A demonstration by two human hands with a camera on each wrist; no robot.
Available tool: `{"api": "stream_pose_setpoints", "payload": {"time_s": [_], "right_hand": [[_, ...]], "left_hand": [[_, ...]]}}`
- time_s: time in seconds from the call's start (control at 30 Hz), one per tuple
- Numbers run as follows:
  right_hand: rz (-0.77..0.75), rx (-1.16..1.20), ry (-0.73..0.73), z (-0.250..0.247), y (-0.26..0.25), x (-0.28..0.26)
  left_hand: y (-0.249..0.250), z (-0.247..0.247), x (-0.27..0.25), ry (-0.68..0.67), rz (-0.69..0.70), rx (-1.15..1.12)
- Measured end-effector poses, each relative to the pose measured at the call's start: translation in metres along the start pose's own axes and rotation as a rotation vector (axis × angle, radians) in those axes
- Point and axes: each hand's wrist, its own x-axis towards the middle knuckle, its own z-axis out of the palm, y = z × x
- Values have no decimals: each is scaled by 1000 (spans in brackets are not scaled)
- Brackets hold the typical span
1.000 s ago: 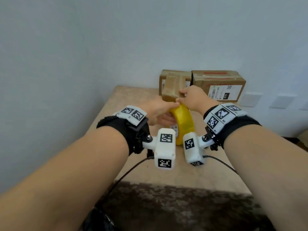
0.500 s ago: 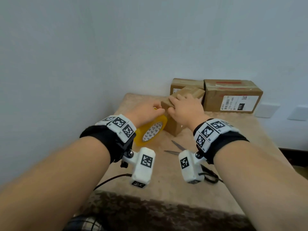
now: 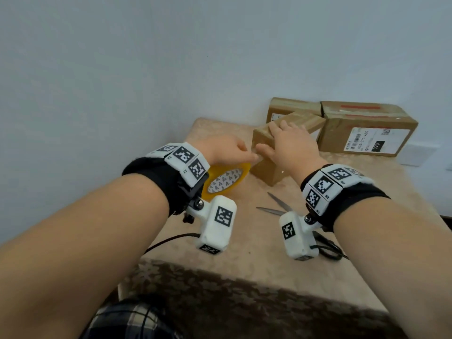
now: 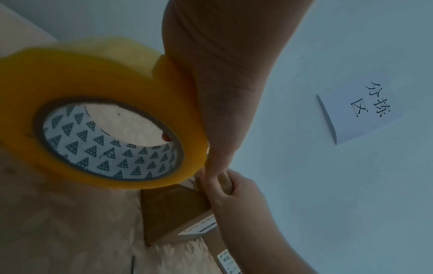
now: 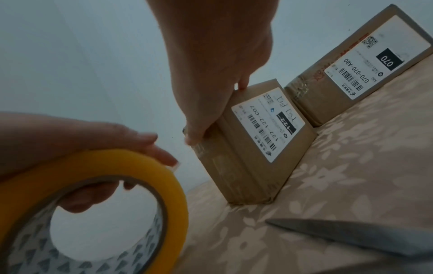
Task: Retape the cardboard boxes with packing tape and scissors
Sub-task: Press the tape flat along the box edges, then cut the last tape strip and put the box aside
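Two hands work over the beige flowered desk: the right hand lies flat-fingered on the small brown cardboard box near its middle, the left hand's grip curls around the yellow packing-tape roll just beside it.

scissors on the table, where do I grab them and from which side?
Probably by the black handle loops, coming from the near table edge. The scissors lie flat with blades spread and tips pointing away toward the small box; the loops sit under the right hand's wrist.
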Motion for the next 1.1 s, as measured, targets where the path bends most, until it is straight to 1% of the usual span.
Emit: {"api": "stream_pose_setpoints", "payload": {"time_s": [0.07,0.1,0.2,0.23,0.33,0.37,0.4,0.5,0.53,0.57,0.6,0.67,0.7,0.73,0.77,0.83,0.93,1.0,1.1], "right_hand": [[15,-9,4,2,-3,2],[23,-11,8,3,-6,2],[43,20,7,4,-9,1],[47,46,-11,2,-9,1],[46,170,-160,-12,-2,-4],[47,216,-180,-18,2,-7],[53,250,-165,-25,7,-11],[62,305,-55,-42,23,-36],[55,339,-51,-46,27,-47],[54,367,-99,-49,28,-59],[61,360,-199,-51,30,-70],[86,223,-477,-50,30,-92],[96,145,-580,-47,29,-102],[98,88,-644,-42,30,-111],[104,54,-676,-38,30,-119],[125,27,-685,-31,31,-129],[157,69,-678,-26,37,-132],[142,99,-669,-25,40,-129],[85,26,-626,-25,39,-125]], "left_hand": [[3,1,-1,-28,4,46],[4,2,-2,-5,16,78],[2,4,-5,147,54,81],[1,5,-7,187,54,69],[0,9,-15,265,43,57],[2,10,-18,282,39,63],[3,10,-20,293,37,68],[9,12,-27,316,25,116],[11,13,-29,329,20,137],[13,13,-31,339,12,152],[15,14,-33,343,1,165],[17,17,-34,343,-29,195],[18,20,-35,344,-45,213],[19,22,-36,346,-57,229],[21,24,-38,345,-65,240],[23,26,-39,339,-53,250],[21,25,-39,320,11,251],[19,23,-37,301,39,234],[18,19,-33,272,47,206]]}}
